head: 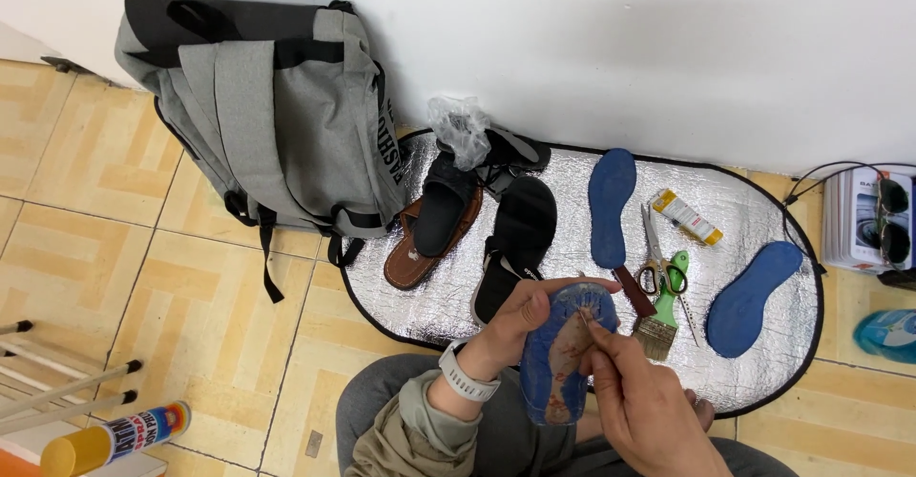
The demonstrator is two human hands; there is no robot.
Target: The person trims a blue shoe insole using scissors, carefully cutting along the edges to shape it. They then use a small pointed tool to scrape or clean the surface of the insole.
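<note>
Head view, looking down at a seated person's lap. The left hand [520, 320] grips a blue sole piece [556, 353] by its upper left edge, fingers wrapped over the rim and closed on it, so that the smeared, brownish face is turned up toward the camera. The sole piece stands nearly upright in the picture, its long axis running from the rounded top end down to the lap, tilted slightly leftward at the bottom. The right hand [644, 405] lies just to the right and below, its fingers pressed together on a thin tool, whose tip touches the upper right part of the smeared face; the tool's kind cannot be told. Beyond, on the silver mat [763, 219] on the floor, lie two blue insoles, scissors [658, 267] and a brush [661, 320].
</note>
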